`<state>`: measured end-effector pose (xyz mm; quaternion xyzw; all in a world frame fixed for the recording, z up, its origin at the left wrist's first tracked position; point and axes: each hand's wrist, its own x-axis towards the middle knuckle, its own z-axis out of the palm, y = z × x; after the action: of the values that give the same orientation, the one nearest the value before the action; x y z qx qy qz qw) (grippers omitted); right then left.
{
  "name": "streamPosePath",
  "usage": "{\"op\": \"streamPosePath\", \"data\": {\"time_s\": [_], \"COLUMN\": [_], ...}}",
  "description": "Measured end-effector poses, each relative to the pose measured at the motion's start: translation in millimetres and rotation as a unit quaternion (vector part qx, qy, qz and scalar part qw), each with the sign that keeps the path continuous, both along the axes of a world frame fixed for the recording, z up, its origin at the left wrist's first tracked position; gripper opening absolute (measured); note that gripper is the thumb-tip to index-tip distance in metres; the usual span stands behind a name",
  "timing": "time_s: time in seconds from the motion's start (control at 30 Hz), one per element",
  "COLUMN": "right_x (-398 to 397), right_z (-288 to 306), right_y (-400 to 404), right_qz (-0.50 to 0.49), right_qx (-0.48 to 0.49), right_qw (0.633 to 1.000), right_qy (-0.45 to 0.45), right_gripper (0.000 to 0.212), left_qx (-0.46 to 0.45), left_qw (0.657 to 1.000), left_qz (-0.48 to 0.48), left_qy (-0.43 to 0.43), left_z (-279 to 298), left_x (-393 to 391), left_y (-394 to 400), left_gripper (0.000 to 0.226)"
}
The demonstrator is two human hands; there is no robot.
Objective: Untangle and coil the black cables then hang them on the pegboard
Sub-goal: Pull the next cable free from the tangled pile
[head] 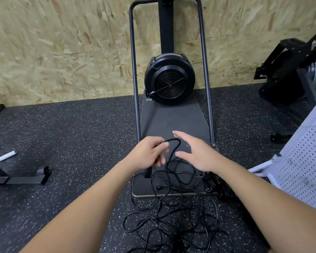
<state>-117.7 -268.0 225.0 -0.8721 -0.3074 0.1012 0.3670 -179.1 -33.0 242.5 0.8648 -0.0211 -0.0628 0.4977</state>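
Observation:
A tangle of thin black cables (pixel 173 214) sprawls over the speckled floor and the front edge of a machine's base plate. My left hand (pixel 150 152) pinches a raised loop of cable (pixel 175 143) between thumb and fingers, lifting it above the pile. My right hand (pixel 195 152) hovers just right of that loop, fingers spread and straight, holding nothing. A thicker bundle of black cable (pixel 219 185) lies by the plate's right corner. The white pegboard (pixel 306 161) leans at the far right.
A fan machine (pixel 169 81) with a tall tubular frame stands on a dark base plate (pixel 173 117) against the chipboard wall. Black gym equipment (pixel 288 73) sits at the back right. A metal stand foot (pixel 22 178) lies on the floor at left.

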Motion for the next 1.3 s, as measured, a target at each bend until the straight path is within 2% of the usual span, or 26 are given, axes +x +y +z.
{"op": "streamPosePath", "data": {"time_s": [0.07,0.17,0.27,0.4,0.5,0.6,0.67,0.73,0.83,0.97,1.07,1.13,1.2,1.3], "right_x": [-3,-3,-1,2,-4,-6,-5,-3,1,6,9,10,12,3], "right_z": [9,24,33,46,61,70,71,71,69,65,66,68,58,32], "right_y": [4,7,3,5,19,26,24,20,14,10,10,6,-3,-6], "right_qz": [0.009,-0.035,-0.080,-0.125,-0.139,-0.161,-0.174,-0.184,-0.191,-0.204,-0.176,-0.130,-0.090,-0.004], "right_qx": [0.024,0.088,0.164,0.352,0.479,0.558,0.578,0.582,0.584,0.567,0.562,0.532,0.462,0.278], "right_qw": [1.000,0.994,0.976,0.896,0.804,0.710,0.686,0.690,0.702,0.723,0.748,0.778,0.818,0.897], "right_qy": [0.016,0.062,0.119,0.238,0.323,0.398,0.407,0.388,0.360,0.338,0.307,0.308,0.333,0.345], "right_gripper": [0.052,0.009,0.013,0.016,0.022,0.023,0.018,0.014,0.011,0.015,0.023,0.033,0.046,0.062], "left_qx": [-0.082,-0.129,-0.173,-0.159,-0.162,-0.171,-0.208,-0.220,-0.183,-0.181,-0.210,-0.249,-0.307,-0.368], "left_qw": [0.996,0.991,0.984,0.987,0.987,0.985,0.977,0.974,0.981,0.979,0.974,0.968,0.952,0.928], "left_qz": [-0.014,0.011,0.042,0.033,0.000,-0.008,-0.032,-0.052,-0.068,-0.088,-0.083,-0.042,0.007,0.045], "left_qy": [-0.005,-0.024,-0.019,-0.016,0.007,0.015,0.018,0.026,0.022,0.030,0.026,0.013,0.003,-0.014], "left_z": [6,9,9,4,2,-1,0,3,1,-6,-6,0,9,18], "left_x": [-1,0,-3,-4,-11,-22,-26,-26,-23,-25,-23,-19,-14,-7], "left_y": [-5,-2,1,-5,-28,-60,-71,-71,-66,-70,-77,-75,-67,-52], "left_gripper": [0.033,0.032,0.032,0.031,0.029,0.030,0.033,0.035,0.034,0.025,0.021,0.020,0.018,0.015]}}
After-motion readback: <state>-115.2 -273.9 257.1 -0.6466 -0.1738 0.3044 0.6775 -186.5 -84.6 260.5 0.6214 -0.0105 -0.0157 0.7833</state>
